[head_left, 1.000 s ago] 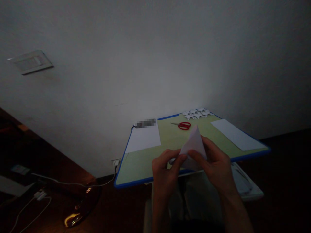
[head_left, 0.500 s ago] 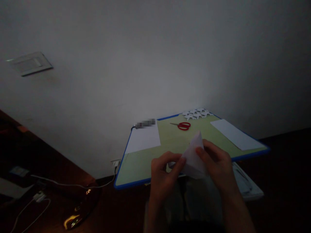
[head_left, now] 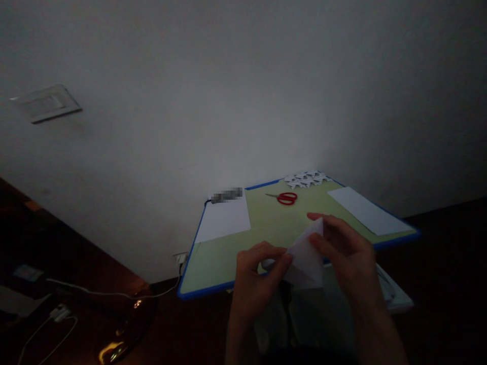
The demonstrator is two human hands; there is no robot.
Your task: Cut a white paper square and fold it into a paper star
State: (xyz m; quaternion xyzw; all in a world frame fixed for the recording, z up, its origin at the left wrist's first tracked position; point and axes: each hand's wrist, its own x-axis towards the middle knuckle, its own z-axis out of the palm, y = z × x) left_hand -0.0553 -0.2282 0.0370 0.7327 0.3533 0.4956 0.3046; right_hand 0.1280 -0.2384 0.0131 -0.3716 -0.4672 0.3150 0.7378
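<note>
Between my two hands is a folded white sheet of paper (head_left: pixel 306 262), held up in front of the table's near edge. My left hand (head_left: pixel 261 276) pinches its left side between thumb and forefinger. At the upper right corner my right hand (head_left: pixel 350 256) grips the paper, thumb on the near face and fingers behind it. Beyond the hands, red-handled scissors (head_left: pixel 286 198) lie on the table (head_left: pixel 274 223), blades to the left. Several small folded white paper pieces (head_left: pixel 307 179) sit in a group at the far edge.
A white sheet (head_left: pixel 224 220) lies on the table's left, with a pixelated item on its far end. Another paper (head_left: pixel 367 210) lies on the right. The wall (head_left: pixel 243 101) stands behind. A plugged-in cable (head_left: pixel 125 293) runs at the lower left.
Both hands still hold the folded paper, which has shifted slightly down and right. My right hand has moved a little to the right, its forefinger now showing above the paper's top corner.
</note>
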